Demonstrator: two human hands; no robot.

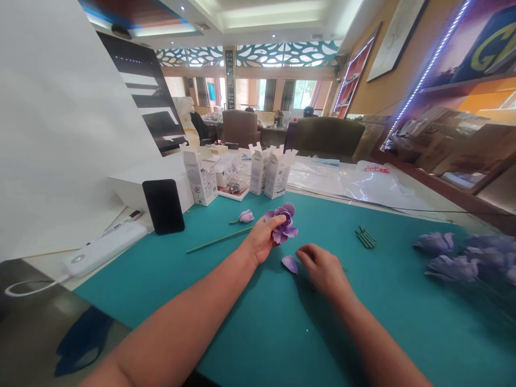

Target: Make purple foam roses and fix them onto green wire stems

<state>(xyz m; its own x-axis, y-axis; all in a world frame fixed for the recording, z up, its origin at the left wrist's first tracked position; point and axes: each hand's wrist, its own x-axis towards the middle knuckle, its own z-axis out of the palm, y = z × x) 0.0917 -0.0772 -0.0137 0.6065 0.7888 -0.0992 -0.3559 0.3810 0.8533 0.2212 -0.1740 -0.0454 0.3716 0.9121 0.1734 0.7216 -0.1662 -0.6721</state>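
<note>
My left hand (261,236) is closed around a purple artificial flower (287,228), its thumb pressed on the open petals. A thin green stem (220,239) runs out to the left from behind this hand; its join to the flower is hidden. Just below the flower, a loose purple petal (289,264) appears to rest on the mat. My right hand (324,269) is close to the petal's right side, with its fingers curled in. Anything between those fingertips is hidden from view. Beyond my left hand lies a small pale-purple flower bud (246,216) with a short stem.
A teal mat (250,312) covers the table. Short green stems (365,237) lie to the right, near several purple flowers (455,258). A black phone-like device (163,207) leans at the left, beside a white power strip (107,248). Open white boxes (278,174) stand along the back.
</note>
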